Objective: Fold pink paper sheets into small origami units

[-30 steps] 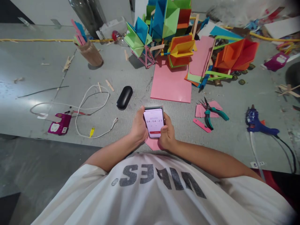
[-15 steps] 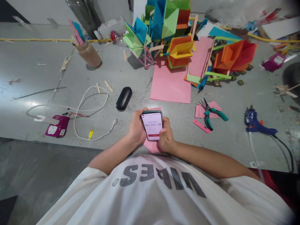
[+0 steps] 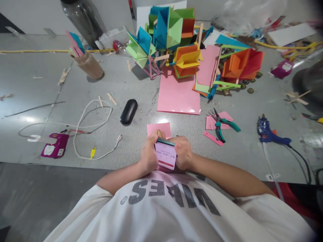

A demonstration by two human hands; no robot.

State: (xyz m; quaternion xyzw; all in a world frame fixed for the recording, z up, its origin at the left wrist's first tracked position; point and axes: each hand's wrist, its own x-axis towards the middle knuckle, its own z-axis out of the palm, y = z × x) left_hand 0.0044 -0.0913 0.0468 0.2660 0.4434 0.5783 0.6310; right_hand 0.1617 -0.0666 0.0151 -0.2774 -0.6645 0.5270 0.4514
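Between my two hands, close to my shirt at the table's near edge, a smartphone (image 3: 166, 154) is held with its screen tilted up toward me. Numbers and a red bar show on the screen. My left hand (image 3: 150, 154) grips its left side, and my right hand (image 3: 183, 153) closes round the right side. Just beyond the phone lies a small pink paper (image 3: 159, 128), partly hidden by my hands. Farther off is a larger pink sheet (image 3: 176, 97). A black oblong case (image 3: 129, 112) rests to the left of the hands.
Pliers (image 3: 219, 125) lie on pink pieces to the right, with a blue glue gun (image 3: 271, 131) beyond. A white cable (image 3: 83, 117) and purple power adapter (image 3: 55, 145) are at left. Folded colored paper constructions (image 3: 165, 30) and a stick-filled cup (image 3: 88, 64) stand at the back.
Both hands have drawn the phone down toward my body, and it is tipped flatter. More of the small pink paper beyond it shows. The view has shifted slightly.
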